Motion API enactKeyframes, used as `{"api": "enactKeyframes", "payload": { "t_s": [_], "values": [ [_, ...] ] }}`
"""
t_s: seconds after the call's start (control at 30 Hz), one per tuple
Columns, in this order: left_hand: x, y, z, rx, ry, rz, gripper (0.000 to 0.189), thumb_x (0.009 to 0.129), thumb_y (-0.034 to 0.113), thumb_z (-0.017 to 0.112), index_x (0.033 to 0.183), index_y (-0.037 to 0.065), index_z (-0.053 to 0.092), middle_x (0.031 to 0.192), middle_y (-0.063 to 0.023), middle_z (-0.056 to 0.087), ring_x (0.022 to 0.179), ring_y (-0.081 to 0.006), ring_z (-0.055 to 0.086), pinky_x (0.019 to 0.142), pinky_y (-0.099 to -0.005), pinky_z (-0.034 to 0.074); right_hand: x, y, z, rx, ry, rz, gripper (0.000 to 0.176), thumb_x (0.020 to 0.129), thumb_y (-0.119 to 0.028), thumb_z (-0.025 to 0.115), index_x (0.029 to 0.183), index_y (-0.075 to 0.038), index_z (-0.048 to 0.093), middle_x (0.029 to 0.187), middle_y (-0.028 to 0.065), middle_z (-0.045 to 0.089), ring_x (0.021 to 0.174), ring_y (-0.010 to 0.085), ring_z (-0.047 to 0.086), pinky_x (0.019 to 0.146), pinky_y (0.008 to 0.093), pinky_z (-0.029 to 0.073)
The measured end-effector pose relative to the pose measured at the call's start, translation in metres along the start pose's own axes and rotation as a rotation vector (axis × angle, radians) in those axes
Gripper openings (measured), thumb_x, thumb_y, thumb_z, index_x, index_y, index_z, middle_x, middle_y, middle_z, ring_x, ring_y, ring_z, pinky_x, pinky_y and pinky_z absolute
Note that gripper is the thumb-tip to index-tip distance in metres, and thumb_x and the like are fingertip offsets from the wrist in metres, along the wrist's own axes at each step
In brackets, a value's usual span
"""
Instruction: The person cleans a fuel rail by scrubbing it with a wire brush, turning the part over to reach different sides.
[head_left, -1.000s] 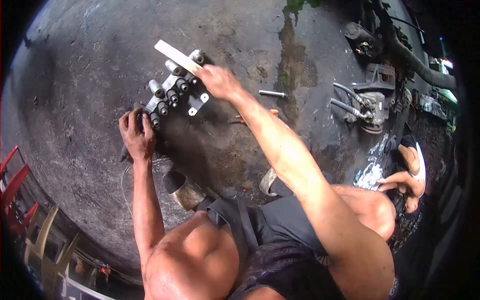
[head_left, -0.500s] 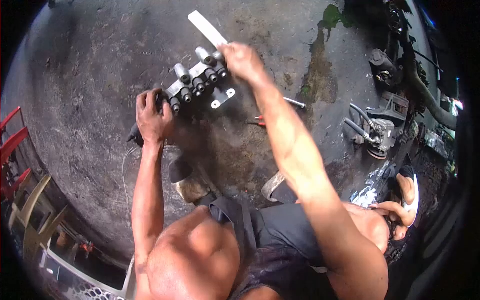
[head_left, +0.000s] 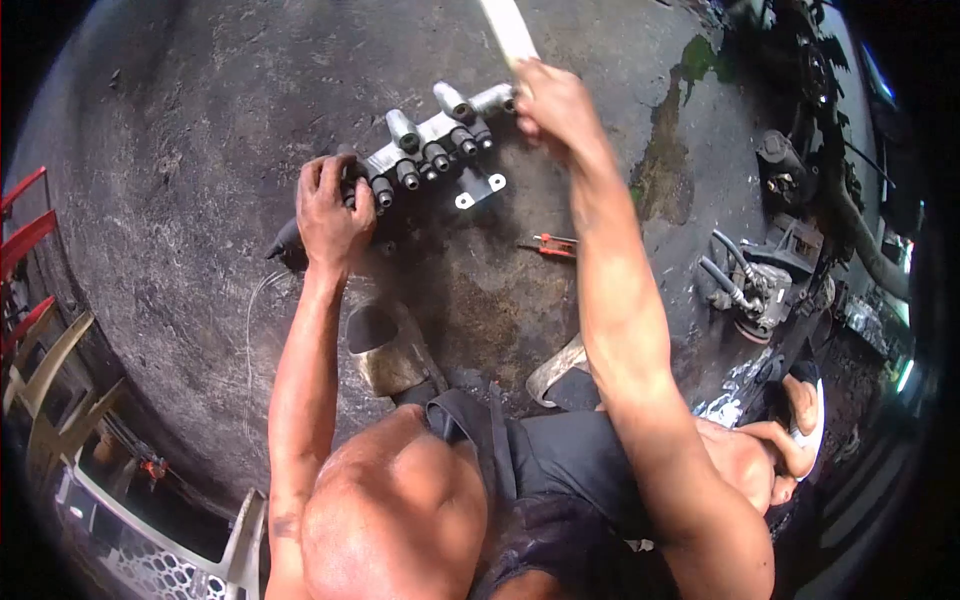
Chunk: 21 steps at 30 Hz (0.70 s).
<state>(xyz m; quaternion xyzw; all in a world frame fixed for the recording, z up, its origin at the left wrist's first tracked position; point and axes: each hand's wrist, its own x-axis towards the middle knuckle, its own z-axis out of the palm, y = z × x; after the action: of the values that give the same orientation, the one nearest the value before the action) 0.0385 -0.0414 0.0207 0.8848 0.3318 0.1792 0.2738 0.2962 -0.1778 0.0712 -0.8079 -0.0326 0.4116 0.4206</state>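
Observation:
A metal manifold (head_left: 436,130) with several dark cylindrical fittings lies on the stained floor. My left hand (head_left: 335,210) grips its lower left end, with the fingers wrapped over the fittings. My right hand (head_left: 555,108) is closed around the lower end of a flat whitish strip (head_left: 508,28), just past the manifold's upper right end. The strip's top runs out of view. Below the manifold is a small bracket (head_left: 482,191) with two pale, holed ends. Whether the right fist touches the manifold is hard to tell.
A red-handled tool (head_left: 553,245) lies beside my right forearm. A pump-like part with hoses (head_left: 765,290) sits at the right. Red frames (head_left: 28,232) and a pale grille panel (head_left: 130,540) are at the left. My shoes (head_left: 390,355) rest on the floor below.
The view has shifted, so the manifold appears farther right and slightly higher. My right hand has moved up and right with the strip, which now reaches past the top edge.

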Motion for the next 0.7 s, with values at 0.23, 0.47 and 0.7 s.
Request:
{"api": "enactKeyframes", "payload": {
  "t_s": [0.23, 0.47, 0.7],
  "values": [
    [0.000, 0.001, -0.003, 0.012, -0.015, -0.047, 0.032, 0.079, 0.013, 0.065, 0.110, 0.007, 0.064, 0.108, -0.0156, 0.060, 0.104, -0.0354, 0.059, 0.091, -0.0434, 0.049, -0.046, 0.106, 0.029, -0.267, 0.109, -0.226, 0.029, 0.103, -0.029, 0.049, 0.085, -0.006, 0.054, 0.060, 0.0014, 0.055, 0.045, 0.0114, 0.052, 0.040, 0.0298, 0.042],
    [0.004, 0.018, -0.016, 0.063, -0.061, -0.042, 0.030, 0.072, 0.016, 0.066, 0.100, 0.007, 0.063, 0.092, -0.0144, 0.060, 0.091, -0.0352, 0.057, 0.079, -0.0480, 0.048, 0.011, -0.027, -0.020, -0.177, -0.075, -0.175, 0.043, 0.098, -0.045, 0.051, 0.107, -0.005, 0.063, 0.086, 0.0123, 0.065, 0.077, 0.0236, 0.062, 0.069, 0.0381, 0.048],
    [-0.018, 0.018, -0.009, -0.038, 0.004, -0.124, 0.039, 0.074, 0.018, 0.065, 0.112, 0.008, 0.061, 0.115, -0.0154, 0.055, 0.107, -0.0375, 0.055, 0.091, -0.0493, 0.047, -0.035, 0.015, -0.062, -0.847, -0.183, -0.467, 0.040, 0.088, -0.033, 0.065, 0.109, -0.003, 0.048, 0.100, 0.0215, 0.065, 0.091, 0.0360, 0.064, 0.080, 0.0514, 0.048]
  ]
}}
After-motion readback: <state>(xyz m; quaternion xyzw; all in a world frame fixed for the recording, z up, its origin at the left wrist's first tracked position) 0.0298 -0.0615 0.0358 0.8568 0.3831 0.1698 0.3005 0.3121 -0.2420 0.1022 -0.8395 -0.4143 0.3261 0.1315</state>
